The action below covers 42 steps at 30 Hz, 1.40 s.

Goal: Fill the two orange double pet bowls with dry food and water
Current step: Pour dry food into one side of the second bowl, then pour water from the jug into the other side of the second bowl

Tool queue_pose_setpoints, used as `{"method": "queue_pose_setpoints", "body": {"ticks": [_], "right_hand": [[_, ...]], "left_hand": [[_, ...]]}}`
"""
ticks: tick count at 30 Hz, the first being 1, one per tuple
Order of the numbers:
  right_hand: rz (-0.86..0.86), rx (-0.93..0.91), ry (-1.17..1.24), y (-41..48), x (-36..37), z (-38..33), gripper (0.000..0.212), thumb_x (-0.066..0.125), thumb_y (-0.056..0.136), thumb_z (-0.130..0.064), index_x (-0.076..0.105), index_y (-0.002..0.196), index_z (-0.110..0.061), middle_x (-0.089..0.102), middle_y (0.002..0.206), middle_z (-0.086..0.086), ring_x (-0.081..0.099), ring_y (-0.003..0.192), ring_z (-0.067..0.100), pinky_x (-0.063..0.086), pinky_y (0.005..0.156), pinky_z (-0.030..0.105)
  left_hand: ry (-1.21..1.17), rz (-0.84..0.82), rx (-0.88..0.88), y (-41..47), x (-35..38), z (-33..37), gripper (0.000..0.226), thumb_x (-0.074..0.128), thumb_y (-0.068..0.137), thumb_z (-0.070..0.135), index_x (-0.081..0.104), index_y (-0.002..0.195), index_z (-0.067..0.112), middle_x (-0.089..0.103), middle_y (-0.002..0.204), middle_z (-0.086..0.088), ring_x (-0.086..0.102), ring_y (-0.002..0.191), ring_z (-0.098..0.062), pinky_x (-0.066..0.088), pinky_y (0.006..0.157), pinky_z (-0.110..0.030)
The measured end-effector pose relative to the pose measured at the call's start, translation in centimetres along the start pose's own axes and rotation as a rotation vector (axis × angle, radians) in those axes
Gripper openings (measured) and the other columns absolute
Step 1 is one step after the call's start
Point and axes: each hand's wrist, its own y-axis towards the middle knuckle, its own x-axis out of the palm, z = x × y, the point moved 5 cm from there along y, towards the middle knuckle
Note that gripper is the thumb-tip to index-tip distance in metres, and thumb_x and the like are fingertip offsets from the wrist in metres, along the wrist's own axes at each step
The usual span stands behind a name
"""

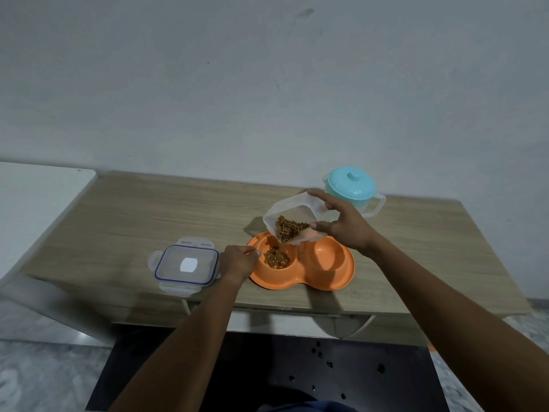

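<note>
The right hand (344,224) has its grip around a clear plastic box (292,217). The thumb is under the box's edge and the fingers go over the top. The box is tipped down toward the left, and brown dry food (288,228) sits piled in its low corner. The box hangs just above the orange double pet bowl (332,281), over the left cup.

The left hand (239,261) rests at the 9 o'clock edge of the bowl. Its fingers (252,251) curl onto the rim there, so its grip is holding the rim lightly.

The bowl lies flat on the wooden table (148,221), near the front edge. The left cup has a small heap of food pieces (276,258) in it. The right cup (328,257) shows only orange plastic.

At 9 o'clock from the bowl, just past the left hand, the box lid (185,264) lies flat on the table. It is clear with a blue rim.

At 1 o'clock from the bowl, at the back of the table, stands a light blue jug (352,185) with its lid on. Only one orange bowl can be seen.
</note>
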Motion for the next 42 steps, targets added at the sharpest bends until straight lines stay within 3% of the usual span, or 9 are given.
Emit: {"method": "queue_pose_setpoints", "body": {"ticks": [5, 12, 18, 23, 26, 28, 32, 36, 42], "right_hand": [[0.003, 0.015, 0.005, 0.1, 0.1, 0.3, 0.071, 0.08, 0.084, -0.012, 0.052, 0.145, -0.035, 0.048, 0.142, -0.027, 0.045, 0.128, 0.014, 0.045, 0.11, 0.051], [0.01, 0.053, 0.058, 0.3, 0.1, 1.1, 0.069, 0.078, 0.086, -0.012, 0.052, 0.144, -0.036, 0.05, 0.134, -0.024, 0.047, 0.126, 0.019, 0.046, 0.104, 0.042], [0.095, 0.289, 0.476, 0.8, 0.8, 3.1, 0.055, 0.06, 0.097, -0.003, 0.054, 0.142, -0.034, 0.064, 0.125, 0.02, 0.072, 0.1, 0.04, 0.063, 0.072, 0.044], [0.241, 0.514, 0.62, 2.6, 3.3, 6.0, 0.059, 0.056, 0.099, -0.007, 0.043, 0.152, -0.03, 0.044, 0.15, 0.011, 0.055, 0.125, 0.042, 0.065, 0.072, 0.047], [0.271, 0.6, 0.734, 3.7, 4.9, 7.0, 0.049, 0.052, 0.102, -0.008, 0.045, 0.148, -0.024, 0.048, 0.143, 0.012, 0.058, 0.12, 0.041, 0.064, 0.072, 0.049], [0.301, 0.628, 0.761, 4.6, 5.4, 7.4, 0.037, 0.049, 0.104, -0.007, 0.045, 0.139, -0.019, 0.054, 0.127, 0.008, 0.062, 0.107, 0.036, 0.064, 0.067, 0.046], [0.287, 0.675, 0.789, 6.9, 6.6, 8.1, 0.031, 0.048, 0.104, -0.009, 0.044, 0.135, -0.008, 0.056, 0.132, 0.017, 0.063, 0.109, 0.043, 0.063, 0.057, 0.044], [0.271, 0.716, 0.699, 7.9, 7.3, 8.5, 0.03, 0.047, 0.105, -0.01, 0.048, 0.134, -0.005, 0.061, 0.126, 0.02, 0.069, 0.103, 0.041, 0.064, 0.073, 0.051], [0.27, 0.733, 0.613, 7.3, 7.5, 9.0, 0.029, 0.053, 0.102, -0.011, 0.055, 0.129, 0.0, 0.066, 0.116, 0.018, 0.072, 0.098, 0.037, 0.063, 0.082, 0.049]], "left_hand": [[0.014, -0.006, -0.009, -0.3, -0.1, 0.2, 0.036, 0.073, 0.085, 0.029, 0.072, 0.118, 0.015, 0.071, 0.119, -0.011, 0.067, 0.104, -0.026, 0.056, 0.091, -0.039], [0.038, -0.022, -0.009, -0.6, -0.3, 0.6, 0.037, 0.072, 0.086, 0.029, 0.07, 0.12, 0.015, 0.07, 0.121, -0.011, 0.067, 0.105, -0.026, 0.055, 0.093, -0.04], [0.269, -0.038, 0.091, -1.2, -0.4, 1.9, 0.042, 0.064, 0.092, 0.033, 0.064, 0.129, 0.013, 0.068, 0.125, -0.011, 0.064, 0.111, -0.027, 0.047, 0.083, -0.028], [0.356, -0.1, 0.261, -2.0, 0.2, 3.3, 0.055, 0.074, 0.076, 0.05, 0.065, 0.124, 0.025, 0.073, 0.109, -0.002, 0.065, 0.094, -0.017, 0.049, 0.082, -0.03], [0.56, -0.141, 0.33, -1.4, 1.2, 3.1, 0.091, 0.067, 0.054, 0.079, 0.054, 0.132, 0.034, 0.065, 0.123, 0.002, 0.059, 0.114, -0.02, 0.047, 0.096, -0.042], [0.61, -0.152, 0.313, -0.8, 1.7, 2.5, 0.108, 0.064, 0.045, 0.084, 0.049, 0.138, 0.032, 0.06, 0.132, 0.0, 0.055, 0.122, -0.023, 0.044, 0.102, -0.044], [0.579, -0.159, 0.298, -0.8, 1.8, 3.1, 0.109, 0.073, 0.044, 0.079, 0.051, 0.139, 0.03, 0.063, 0.131, -0.001, 0.058, 0.12, -0.023, 0.046, 0.1, -0.041], [0.568, -0.171, 0.273, -1.0, 1.8, 3.5, 0.113, 0.084, 0.055, 0.062, 0.039, 0.149, 0.02, 0.054, 0.143, -0.007, 0.051, 0.131, -0.025, 0.038, 0.105, -0.035], [0.563, -0.173, 0.264, -1.3, 1.7, 3.8, 0.112, 0.084, 0.054, 0.062, 0.042, 0.148, 0.02, 0.058, 0.14, -0.006, 0.053, 0.128, -0.026, 0.04, 0.104, -0.038]]}}
